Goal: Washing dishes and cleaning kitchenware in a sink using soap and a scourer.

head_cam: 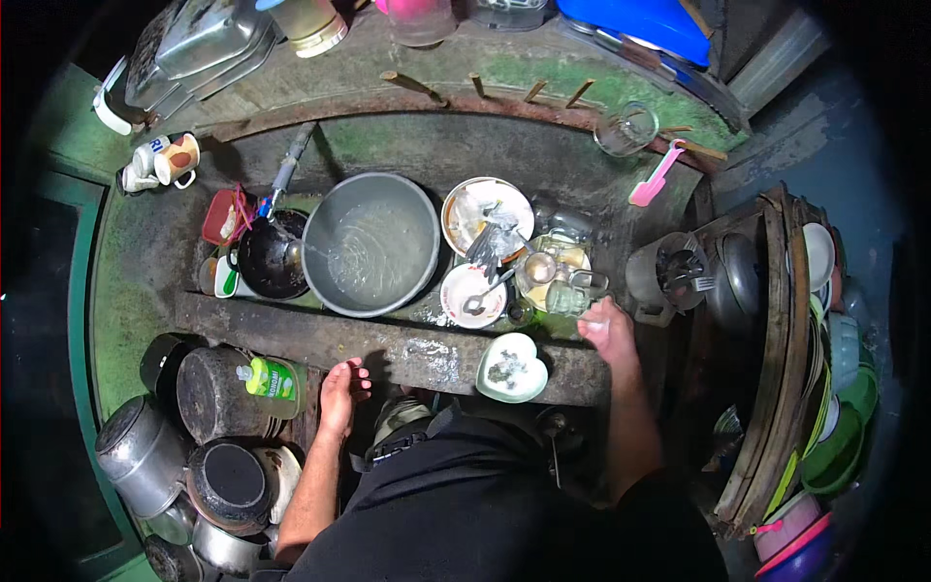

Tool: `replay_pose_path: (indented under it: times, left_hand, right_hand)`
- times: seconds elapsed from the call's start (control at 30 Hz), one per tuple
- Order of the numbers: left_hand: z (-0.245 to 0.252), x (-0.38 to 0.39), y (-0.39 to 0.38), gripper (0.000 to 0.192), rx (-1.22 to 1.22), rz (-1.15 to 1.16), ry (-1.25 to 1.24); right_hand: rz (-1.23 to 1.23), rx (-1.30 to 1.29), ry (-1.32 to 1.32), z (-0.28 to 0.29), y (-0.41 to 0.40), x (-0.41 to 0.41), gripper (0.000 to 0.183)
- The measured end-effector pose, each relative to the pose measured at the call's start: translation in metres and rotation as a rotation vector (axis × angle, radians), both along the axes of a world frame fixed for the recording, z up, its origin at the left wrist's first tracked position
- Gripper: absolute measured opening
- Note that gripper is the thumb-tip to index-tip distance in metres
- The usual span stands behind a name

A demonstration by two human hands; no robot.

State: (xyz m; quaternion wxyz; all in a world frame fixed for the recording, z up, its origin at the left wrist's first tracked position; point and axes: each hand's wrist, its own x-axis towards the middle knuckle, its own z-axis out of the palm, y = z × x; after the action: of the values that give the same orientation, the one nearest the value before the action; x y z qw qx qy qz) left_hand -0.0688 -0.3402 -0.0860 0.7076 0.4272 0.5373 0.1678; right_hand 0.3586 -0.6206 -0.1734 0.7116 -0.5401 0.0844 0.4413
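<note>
My left hand (340, 393) hovers over the near ledge of the concrete basin, fingers loosely curled and slightly apart, with nothing in it. My right hand (605, 329) is at the basin's right end, close beside a glass mug (566, 298). Something white, perhaps foam, shows at its fingers; whether it grips anything is unclear. A pale green heart-shaped bowl (534, 369) containing suds and a dark scrubbing pad rests on the ledge between my hands. Behind it sits a white bowl (458, 295) with a spoon inside. Another plate (454, 233) carries crumpled plastic and scraps.
A grey tub (316, 287) of water stands under a running pipe tap (287, 174), next to a blackened wok (269, 251). Pots (138, 458) and a dish soap pouch (273, 378) crowd the left. A wooden rack (774, 349) with dishes and a cutlery container (647, 265) stand right.
</note>
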Motion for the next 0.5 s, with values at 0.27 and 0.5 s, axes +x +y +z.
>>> replay_pose_path:
  times: [0.27, 0.5]
  left_hand:
    - [0.004, 0.033, 0.013, 0.034, 0.021, -0.090, -0.090]
    - [0.001, 0.071, 0.034, 0.027, 0.170, -0.331, -0.212]
  right_hand:
    - [-0.440, 0.130, 0.493, -0.005, 0.005, -0.028, 0.041]
    - [0.072, -0.176, -0.456, 0.081, 0.065, -0.045, 0.034]
